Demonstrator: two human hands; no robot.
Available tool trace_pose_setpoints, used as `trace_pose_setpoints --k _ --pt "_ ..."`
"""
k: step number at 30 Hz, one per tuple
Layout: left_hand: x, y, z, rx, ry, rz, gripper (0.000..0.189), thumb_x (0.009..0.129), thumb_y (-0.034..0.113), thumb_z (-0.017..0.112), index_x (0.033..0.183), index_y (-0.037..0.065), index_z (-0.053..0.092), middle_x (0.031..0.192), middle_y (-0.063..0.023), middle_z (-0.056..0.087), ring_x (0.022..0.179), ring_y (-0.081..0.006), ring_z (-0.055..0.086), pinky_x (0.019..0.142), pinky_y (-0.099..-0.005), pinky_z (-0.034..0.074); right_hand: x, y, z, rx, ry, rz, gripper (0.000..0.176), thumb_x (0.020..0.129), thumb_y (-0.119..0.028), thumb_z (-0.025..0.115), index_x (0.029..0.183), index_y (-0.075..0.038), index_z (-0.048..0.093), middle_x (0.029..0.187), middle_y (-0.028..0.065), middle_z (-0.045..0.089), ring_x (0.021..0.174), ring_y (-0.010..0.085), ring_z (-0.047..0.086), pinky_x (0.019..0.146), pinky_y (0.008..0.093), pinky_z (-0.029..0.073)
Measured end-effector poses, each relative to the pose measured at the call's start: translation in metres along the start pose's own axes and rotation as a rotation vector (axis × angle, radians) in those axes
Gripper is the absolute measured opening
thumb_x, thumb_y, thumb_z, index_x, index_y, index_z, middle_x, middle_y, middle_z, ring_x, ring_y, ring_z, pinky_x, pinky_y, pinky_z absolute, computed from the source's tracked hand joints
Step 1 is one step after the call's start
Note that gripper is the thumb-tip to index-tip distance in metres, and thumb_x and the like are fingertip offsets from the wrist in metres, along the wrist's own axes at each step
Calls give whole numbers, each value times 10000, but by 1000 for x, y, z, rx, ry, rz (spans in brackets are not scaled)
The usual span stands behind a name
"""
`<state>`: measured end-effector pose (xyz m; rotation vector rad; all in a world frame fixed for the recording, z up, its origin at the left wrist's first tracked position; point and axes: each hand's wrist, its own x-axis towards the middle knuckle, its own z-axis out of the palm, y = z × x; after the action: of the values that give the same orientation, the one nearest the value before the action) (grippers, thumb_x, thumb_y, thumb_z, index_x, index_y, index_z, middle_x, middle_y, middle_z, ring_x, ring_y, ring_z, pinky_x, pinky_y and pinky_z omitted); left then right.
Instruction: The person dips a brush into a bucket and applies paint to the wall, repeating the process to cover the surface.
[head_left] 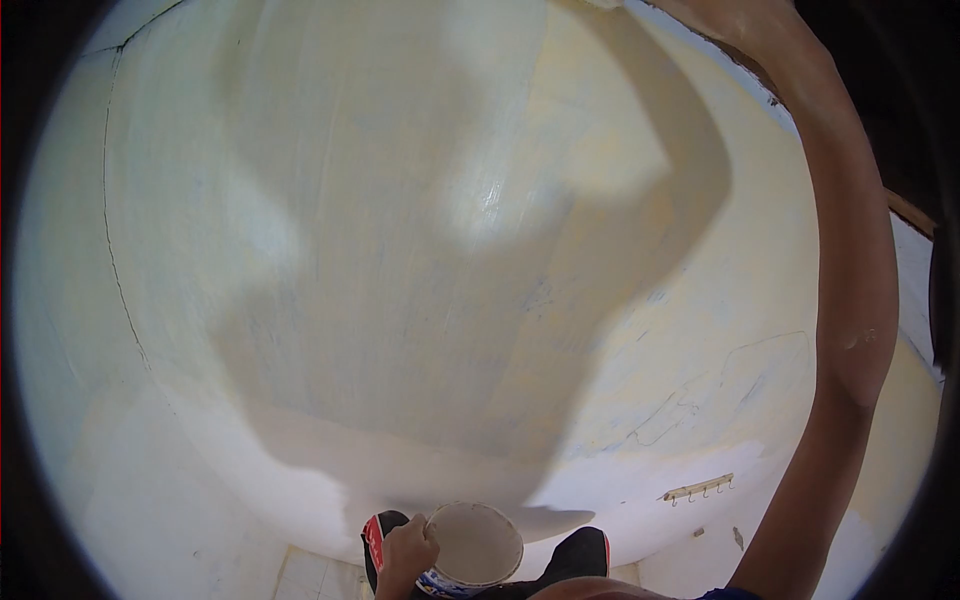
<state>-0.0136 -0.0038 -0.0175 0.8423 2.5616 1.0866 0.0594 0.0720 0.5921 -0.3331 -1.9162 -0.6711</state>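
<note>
My left hand (408,549) is closed on the rim of a paint bucket (516,558), low in the view in front of my body. The bucket is pale inside, with some blue print on its outside. My right arm reaches up along the right side, and my right hand (735,18) is at the top edge, close to the upper wall. Its fingers are cut off by the frame, so what they hold does not show. A small pale thing (604,3) just shows at the top edge, left of that hand. The wall (400,260) has streaky, partly glossy whitish paint.
My shadow falls across the wall. A long crack (107,200) runs down its left side. A hook rack (698,489) is fixed low on the right. My dark-clad knees (582,556) flank the bucket. Floor tiles (305,577) show below.
</note>
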Motion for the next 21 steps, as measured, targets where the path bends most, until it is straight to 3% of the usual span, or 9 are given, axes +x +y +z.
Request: trace_pose_setpoints --k 3,5,6,8,12,14,18,20,21 --pt "-1 2 0 -4 3 0 271 968 297 570 945 36 639 802 -285 683 823 -504 678 768 -599 518 6 10 -1 158 -62 -94 192 903 -128 711 975 49 694 894 165 713 804 205 640 754 381 517" --pt "-1 3 0 -2 6 -4 270 969 297 567 947 37 639 805 -283 684 825 -503 678 768 -598 518 9 10 12 212 19 -93 247 911 -159 727 1051 43 701 903 177 716 834 228 655 781 378 523" --pt "-1 4 -1 2 3 -9 269 969 297 566 949 39 638 809 -282 685 827 -502 679 770 -597 519 6 12 20 213 19 -92 247 911 -159 727 1051 43 701 903 177 716 834 228 655 781 378 523" --pt "-1 2 -1 10 1 -15 268 969 297 565 952 40 638 814 -280 686 829 -501 679 773 -595 520 -1 18 39 180 266 -371 227 928 -154 703 1043 42 696 903 204 711 839 291 678 803 400 528" --pt "-2 -1 -1 -17 12 -2 274 971 307 566 960 42 637 818 -284 688 836 -506 679 775 -601 516 31 43 70 239 217 -422 217 936 -154 690 1034 39 687 930 230 695 886 360 685 831 428 527" --pt "-4 -4 -2 -13 8 -3 278 972 311 567 963 42 636 819 -285 688 838 -511 677 776 -604 514 24 47 84 283 307 -534 186 940 -143 672 995 34 675 935 235 685 908 387 687 838 438 530" --pt "-7 -2 -6 1 -3 -17 288 976 322 561 963 44 635 829 -283 692 853 -515 676 785 -607 513 -23 48 85 226 265 -570 161 939 -128 658 970 29 663 917 218 685 879 367 696 811 416 539" --pt "-8 -2 -7 -4 -3 -27 293 977 327 559 963 44 634 833 -282 693 859 -515 677 791 -604 514 -34 54 83 514 201 -495 142 932 -111 651 951 30 654 907 202 688 838 334 698 784 394 542" --pt "-9 -4 -7 2 3 -16 296 977 331 560 963 44 633 833 -283 693 859 -513 678 793 -605 514 -30 53 72 513 207 -501 142 932 -111 651 951 30 654 907 202 688 838 334 698 784 394 542"
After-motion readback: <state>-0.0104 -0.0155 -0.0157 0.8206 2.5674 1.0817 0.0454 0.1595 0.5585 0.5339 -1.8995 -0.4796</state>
